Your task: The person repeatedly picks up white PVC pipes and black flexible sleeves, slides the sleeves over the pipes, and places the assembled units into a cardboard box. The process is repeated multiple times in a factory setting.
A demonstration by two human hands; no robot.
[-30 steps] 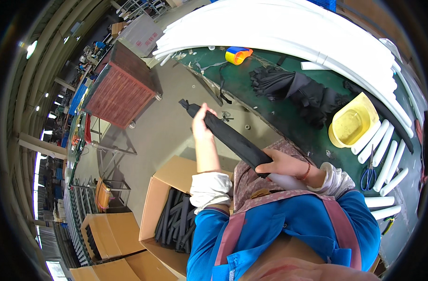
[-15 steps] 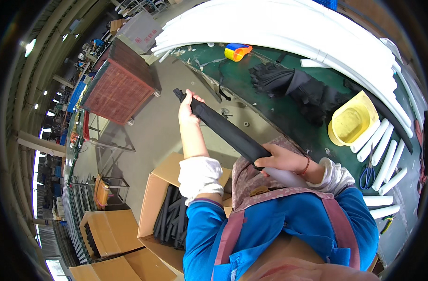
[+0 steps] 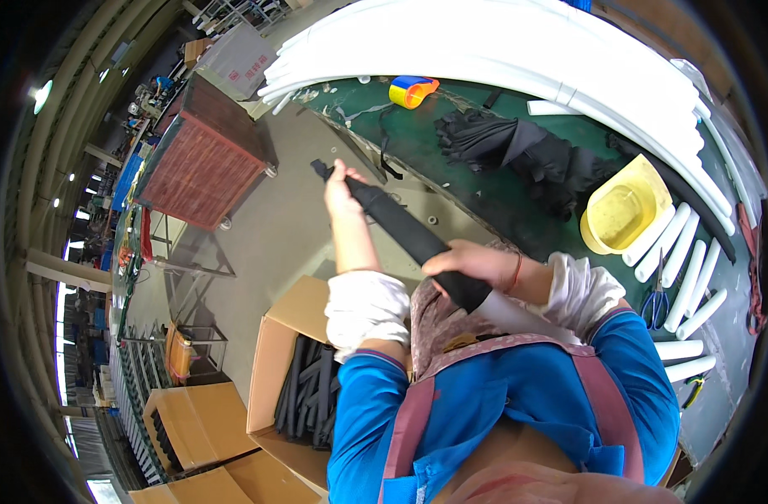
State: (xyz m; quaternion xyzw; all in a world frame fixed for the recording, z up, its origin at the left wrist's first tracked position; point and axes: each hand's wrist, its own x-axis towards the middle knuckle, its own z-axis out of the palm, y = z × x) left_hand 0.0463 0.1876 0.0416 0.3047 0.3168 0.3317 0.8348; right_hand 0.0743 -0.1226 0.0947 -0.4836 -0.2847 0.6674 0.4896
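We note the green workbench (image 3: 484, 189) curving across the upper right of the frame, with long white tubes (image 3: 501, 42) stacked along its far edge. At upper left stands a brown wire cart (image 3: 203, 155). At lower left an open cardboard box (image 3: 287, 370) holds black foam sleeves (image 3: 308, 395) laid lengthwise. On the bench, right of centre, we record a heap of black fabric (image 3: 518, 155), a yellow bowl (image 3: 623, 206) just beside it, and short white tube pieces (image 3: 682, 269) near the right edge.

At centre frame a black foam sleeve (image 3: 401, 231) runs diagonally, covering a white tube (image 3: 526, 319) whose bare end shows at lower right. The left hand (image 3: 342, 185) is closed around the sleeve's upper end. The right hand (image 3: 468, 265) is closed around its lower end, where sleeve meets tube. A small yellow-and-blue object (image 3: 411, 90) sits at the top of the bench.
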